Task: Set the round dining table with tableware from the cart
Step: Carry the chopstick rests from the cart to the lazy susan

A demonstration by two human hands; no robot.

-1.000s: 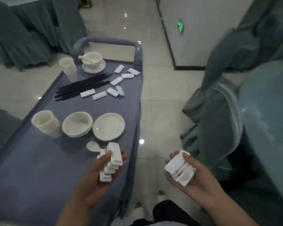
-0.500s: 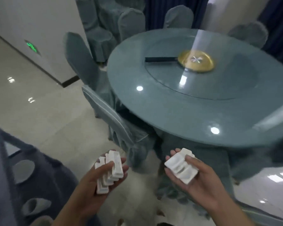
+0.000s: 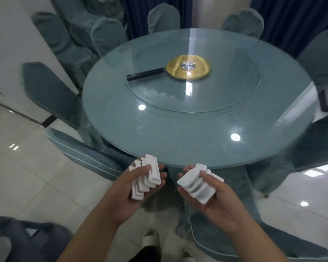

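Observation:
My left hand (image 3: 127,195) grips a fanned stack of several white ceramic chopstick rests (image 3: 146,176), thumb across them. My right hand (image 3: 218,197) holds a second stack of white chopstick rests (image 3: 195,184) in its palm, thumb pressed on top. Both hands hover just short of the near edge of the round teal table (image 3: 178,140). The table carries a glass turntable (image 3: 193,95) with a gold hub (image 3: 188,67) and a dark bundle of chopsticks (image 3: 146,74). A corner of the cart (image 3: 21,241) shows at bottom left.
Teal-covered chairs ring the table: one at left (image 3: 51,95), one with its seat near my left hand (image 3: 87,154), one below my right hand (image 3: 225,242), others at the far side and right. Glossy tiled floor (image 3: 27,176) lies at left; a white wall stands beyond.
My view has swung from the cart to the round table, now close in front. Both hands keep their stacks of rests and have come nearer the table edge.

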